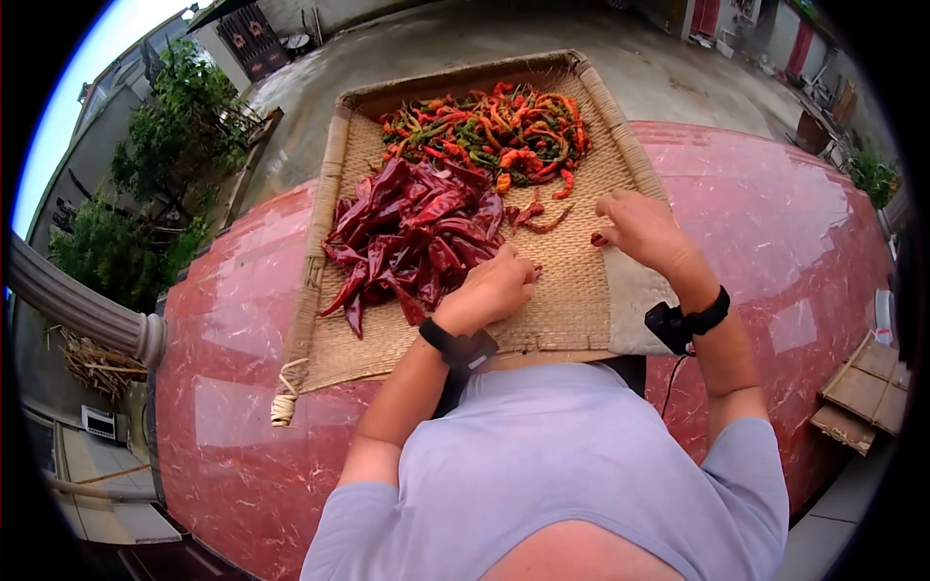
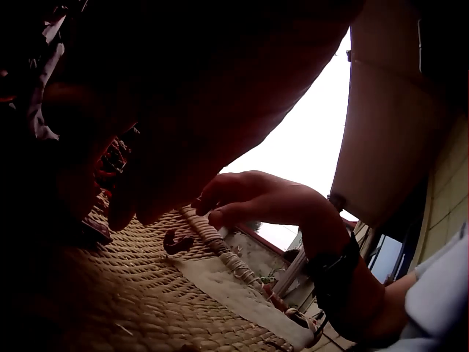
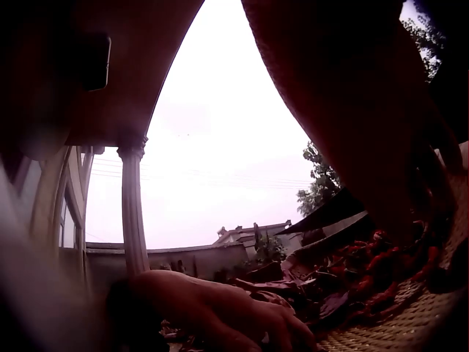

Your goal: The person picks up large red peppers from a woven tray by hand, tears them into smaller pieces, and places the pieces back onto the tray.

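A heap of dark red dried chili peppers (image 1: 417, 228) lies in a woven tray (image 1: 572, 300). My left hand (image 1: 492, 289) is low at the heap's right edge, its fingers pointing down, with a small dark red piece (image 1: 538, 273) at the fingertips. In the left wrist view this hand is mostly in shadow. To the right, my right hand (image 1: 644, 230) hovers over the tray's right side with fingers loosely bent. Just below its fingertips is a small curled dark red chili (image 2: 176, 242), apart from the thumb in the left wrist view.
Orange, red and green chilies (image 1: 494, 131) fill the tray's far end. A few loose chilies (image 1: 542, 218) lie between the piles. A pale patch (image 1: 635, 295) covers the tray's near right corner. Red marble-patterned flooring (image 1: 756, 252) surrounds the tray, with a column (image 1: 97, 300) at left.
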{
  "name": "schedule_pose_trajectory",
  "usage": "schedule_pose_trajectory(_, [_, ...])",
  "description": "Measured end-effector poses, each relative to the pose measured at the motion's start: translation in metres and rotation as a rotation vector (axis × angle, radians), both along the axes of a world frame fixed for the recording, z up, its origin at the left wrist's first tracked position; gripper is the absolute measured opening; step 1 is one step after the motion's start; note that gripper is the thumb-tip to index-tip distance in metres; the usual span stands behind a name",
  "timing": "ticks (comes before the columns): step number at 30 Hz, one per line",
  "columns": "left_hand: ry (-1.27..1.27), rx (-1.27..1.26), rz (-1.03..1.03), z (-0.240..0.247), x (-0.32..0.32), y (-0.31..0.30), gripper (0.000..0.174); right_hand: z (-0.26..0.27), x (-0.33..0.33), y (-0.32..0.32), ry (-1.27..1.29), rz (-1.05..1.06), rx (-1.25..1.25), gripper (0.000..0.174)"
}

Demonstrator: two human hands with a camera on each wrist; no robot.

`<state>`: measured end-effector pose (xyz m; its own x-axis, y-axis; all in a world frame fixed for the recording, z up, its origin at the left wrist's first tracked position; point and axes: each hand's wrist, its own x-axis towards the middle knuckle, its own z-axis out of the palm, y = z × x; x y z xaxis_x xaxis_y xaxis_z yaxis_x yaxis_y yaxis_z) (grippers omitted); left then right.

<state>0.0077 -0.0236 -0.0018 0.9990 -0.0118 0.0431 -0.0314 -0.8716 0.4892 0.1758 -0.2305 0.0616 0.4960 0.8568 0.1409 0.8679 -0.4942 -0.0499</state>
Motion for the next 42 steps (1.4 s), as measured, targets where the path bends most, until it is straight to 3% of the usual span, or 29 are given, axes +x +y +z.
schedule_pose_trajectory(1, [0.138,-0.006,0.036,0.016,0.0,-0.008,0.023,0.003,-0.007,0.008,0.028,0.035,0.042,0.023])
schedule_pose_trajectory(3, [0.172,0.067,0.026,0.013,0.005,-0.013,0.023,0.001,-0.015,0.023,0.081,0.148,0.097,0.025])
schedule_pose_trajectory(8, [0.199,0.182,0.053,0.0,0.009,-0.016,0.025,-0.067,0.001,0.072,0.103,0.076,-0.028,0.024])
schedule_pose_trajectory(11, [0.177,0.157,0.044,0.002,0.006,-0.014,0.022,-0.077,0.006,0.083,0.081,0.04,-0.012,0.023])
schedule_pose_trajectory(15, [0.136,0.085,0.031,0.004,0.002,-0.014,0.022,-0.059,0.007,0.078,0.142,0.117,-0.17,0.016])
schedule_pose_trajectory(18, [0.088,0.061,0.039,0.002,0.002,-0.012,0.029,-0.037,0.01,0.068,0.139,0.008,-0.161,0.011])
schedule_pose_trajectory(22, [0.05,0.01,0.071,0.004,0.003,-0.01,0.031,-0.031,0.011,0.071,0.012,-0.061,0.305,0.011])
schedule_pose_trajectory(23, [0.023,-0.006,0.082,0.002,0.002,-0.007,0.03,-0.034,0.013,0.07,0.009,-0.011,0.279,0.019])
schedule_pose_trajectory(27, [0.029,-0.132,0.207,0.007,0.004,-0.001,0.022,-0.008,-0.016,0.069,0.453,0.135,-0.053,0.029])
schedule_pose_trajectory(31, [-0.073,-0.285,0.319,0.013,0.004,0.005,0.021,-0.03,-0.018,0.07,1.018,0.22,0.184,0.031])
schedule_pose_trajectory(35, [-0.066,-0.62,0.377,0.028,0.002,-0.001,0.026,-0.046,-0.019,0.073,1.108,0.238,0.367,0.027])
schedule_pose_trajectory(40, [-0.078,-0.605,0.382,0.035,-0.004,0.005,0.033,-0.042,-0.023,0.07,1.249,0.165,0.439,0.019])
schedule_pose_trajectory(42, [-0.099,-0.464,0.349,0.03,-0.009,0.016,0.029,-0.055,-0.008,0.067,1.035,0.192,0.586,0.015])
